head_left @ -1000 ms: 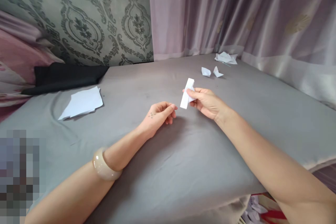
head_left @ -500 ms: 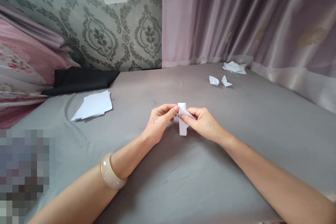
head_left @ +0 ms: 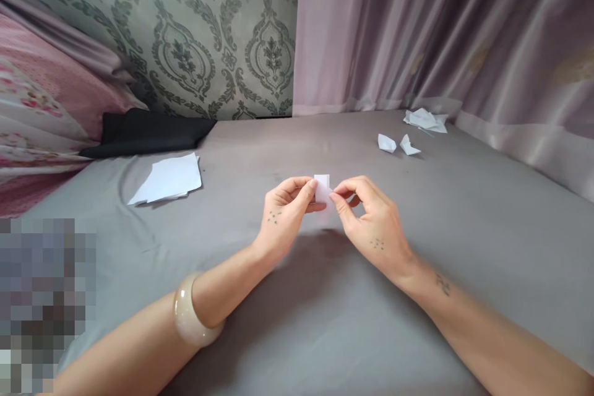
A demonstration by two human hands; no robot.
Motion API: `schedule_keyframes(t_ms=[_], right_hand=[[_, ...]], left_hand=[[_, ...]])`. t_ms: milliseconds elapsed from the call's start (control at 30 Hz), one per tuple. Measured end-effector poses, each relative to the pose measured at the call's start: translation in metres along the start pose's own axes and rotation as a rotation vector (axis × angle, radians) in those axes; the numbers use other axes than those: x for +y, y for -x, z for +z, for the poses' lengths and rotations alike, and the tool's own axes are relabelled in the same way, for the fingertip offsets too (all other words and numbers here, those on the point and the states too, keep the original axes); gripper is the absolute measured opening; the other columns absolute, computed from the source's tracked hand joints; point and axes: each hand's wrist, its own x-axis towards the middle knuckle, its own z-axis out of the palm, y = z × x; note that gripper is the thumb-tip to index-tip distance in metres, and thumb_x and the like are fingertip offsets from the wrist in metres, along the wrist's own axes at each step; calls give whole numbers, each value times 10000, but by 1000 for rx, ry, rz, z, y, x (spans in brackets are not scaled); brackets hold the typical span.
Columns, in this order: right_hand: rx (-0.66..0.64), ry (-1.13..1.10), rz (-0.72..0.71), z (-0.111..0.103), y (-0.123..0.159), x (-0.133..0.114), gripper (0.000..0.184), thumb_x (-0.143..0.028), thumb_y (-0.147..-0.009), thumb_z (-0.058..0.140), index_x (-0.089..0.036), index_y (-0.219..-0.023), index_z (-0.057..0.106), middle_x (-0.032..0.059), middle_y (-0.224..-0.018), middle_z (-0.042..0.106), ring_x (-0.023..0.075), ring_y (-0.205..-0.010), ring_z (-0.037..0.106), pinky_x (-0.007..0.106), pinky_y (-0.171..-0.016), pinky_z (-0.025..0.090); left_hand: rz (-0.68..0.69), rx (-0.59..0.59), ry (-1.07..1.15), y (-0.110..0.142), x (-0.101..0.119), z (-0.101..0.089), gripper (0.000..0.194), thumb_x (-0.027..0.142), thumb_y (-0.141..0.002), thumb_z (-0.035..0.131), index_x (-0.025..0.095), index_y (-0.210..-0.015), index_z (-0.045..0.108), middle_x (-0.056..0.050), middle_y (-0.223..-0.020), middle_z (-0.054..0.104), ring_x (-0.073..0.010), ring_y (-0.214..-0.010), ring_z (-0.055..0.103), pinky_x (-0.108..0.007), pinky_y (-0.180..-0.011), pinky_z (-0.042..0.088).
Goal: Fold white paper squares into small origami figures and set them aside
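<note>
A small folded white paper strip (head_left: 322, 188) is pinched between both hands above a grey sheet (head_left: 297, 322). My left hand (head_left: 285, 216) grips its left edge with thumb and fingers closed. My right hand (head_left: 369, 223) pinches the right edge, fingers curled over it. Most of the strip is hidden behind the fingers. A pale bangle (head_left: 190, 318) circles my left wrist.
A stack of white paper sheets (head_left: 169, 178) lies to the left on the sheet. Two small folded paper pieces (head_left: 398, 144) and a crumpled paper pile (head_left: 424, 119) lie far right by the curtain (head_left: 440, 31). A black cloth (head_left: 148, 132) and pink bedding (head_left: 41, 111) sit at left.
My left hand came up to meet the strip, which my right hand alone held a second ago. Both hands now pinch it, closer together, and less of the strip shows.
</note>
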Motion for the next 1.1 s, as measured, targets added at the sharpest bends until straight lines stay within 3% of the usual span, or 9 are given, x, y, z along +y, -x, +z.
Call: schedule_keyframes(t_ms=[200,400,633,1100], right_hand=[[9,80,-84,4,1,3,72,-200,-900,495,-226,-892,562,27,-880,601,148,-792,572,290,-705,479],[29,174,-175,7,6,3,238,-214,-911,486,-241,-1117,601,60,-993,609,169,-881,587,305,-737,505],[29,242,-262,8,6,5,367,-234,-913,497,-242,-1274,559,62,-953,603,172,-855,585,315,-748,510],[42,200,-220,10,6,3,324,-236,-915,495,-255,-1221,598,55,-922,619,169,-824,587,313,-733,506]], left_hand=[[-9,-28,30,-1,-3,2,238,355,-788,670,136,-881,686,-46,-853,691,-173,-857,652,-375,-851,552],[23,-64,26,-2,-6,1,259,368,-819,638,154,-952,699,-53,-928,704,-178,-897,652,-358,-855,544],[14,-62,-13,-1,-4,0,270,365,-832,625,154,-977,709,-67,-959,715,-196,-916,661,-344,-828,547],[4,-94,4,-2,-4,-1,236,346,-814,650,160,-936,727,-48,-884,721,-189,-876,671,-359,-838,553]])
